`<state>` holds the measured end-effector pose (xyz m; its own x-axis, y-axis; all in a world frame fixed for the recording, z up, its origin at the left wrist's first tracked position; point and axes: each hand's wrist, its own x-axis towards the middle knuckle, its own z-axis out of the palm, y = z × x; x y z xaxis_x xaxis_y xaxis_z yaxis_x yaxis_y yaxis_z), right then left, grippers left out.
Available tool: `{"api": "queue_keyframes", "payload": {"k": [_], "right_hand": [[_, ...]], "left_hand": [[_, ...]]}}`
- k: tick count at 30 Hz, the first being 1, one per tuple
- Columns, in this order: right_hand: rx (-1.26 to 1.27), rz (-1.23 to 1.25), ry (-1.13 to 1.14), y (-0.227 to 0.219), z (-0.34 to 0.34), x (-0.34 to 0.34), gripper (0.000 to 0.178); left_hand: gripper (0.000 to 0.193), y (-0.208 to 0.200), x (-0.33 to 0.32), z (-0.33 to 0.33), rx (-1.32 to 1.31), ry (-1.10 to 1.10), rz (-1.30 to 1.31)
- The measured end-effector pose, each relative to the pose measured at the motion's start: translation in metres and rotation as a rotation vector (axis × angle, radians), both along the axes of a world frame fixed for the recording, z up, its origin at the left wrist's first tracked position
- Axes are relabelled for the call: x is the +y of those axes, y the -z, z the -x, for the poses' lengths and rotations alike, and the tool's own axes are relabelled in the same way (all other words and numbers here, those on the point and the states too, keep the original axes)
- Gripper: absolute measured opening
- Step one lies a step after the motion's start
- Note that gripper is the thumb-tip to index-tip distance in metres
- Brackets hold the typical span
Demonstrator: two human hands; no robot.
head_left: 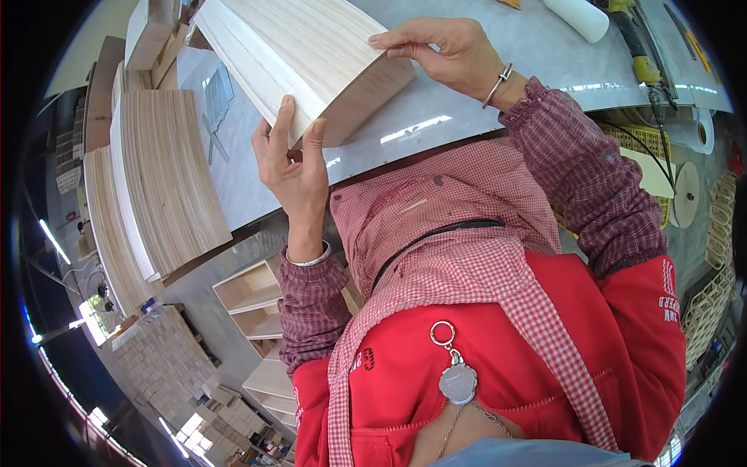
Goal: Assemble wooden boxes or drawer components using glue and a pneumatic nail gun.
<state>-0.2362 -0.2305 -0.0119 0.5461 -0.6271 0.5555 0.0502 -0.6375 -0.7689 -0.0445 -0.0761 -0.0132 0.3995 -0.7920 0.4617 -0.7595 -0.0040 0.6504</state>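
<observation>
A long, pale wooden box (311, 48) with a light grain rests tilted over the grey table, its near end toward me. My left hand (293, 159) grips the near left corner, fingers on one face and thumb on the end. At the near right corner, my right hand (447, 53) pinches the edge between thumb and fingers. The box's far end runs out of the picture at the top, and its underside is hidden.
Stacked wooden panels (167, 171) stand at the table's left. Small grey sheets (219, 92) and a thin metal tool (213, 138) lie on the table (249, 183). A white roll (580, 17) and a yellow-black power tool (643, 61) are at the far right. A yellow crate (647, 140) sits below.
</observation>
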Motion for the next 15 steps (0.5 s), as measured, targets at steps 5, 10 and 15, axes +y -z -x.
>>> {"api": "queue_keyframes", "payload": {"k": [5,10,15], "right_hand": [[-0.010,-0.008,0.055,0.015,-0.001,-0.002,0.027],[-0.013,-0.044,0.086,0.016,-0.001,-0.002,0.027],[-0.014,0.011,0.092,0.014,-0.002,0.001,0.024]], "left_hand": [[0.042,-0.009,0.003,0.007,-0.269,-0.064,-0.058],[0.039,-0.029,-0.016,0.024,-0.593,0.023,0.065],[0.029,-0.012,-0.063,0.047,-0.588,0.150,0.219]]}}
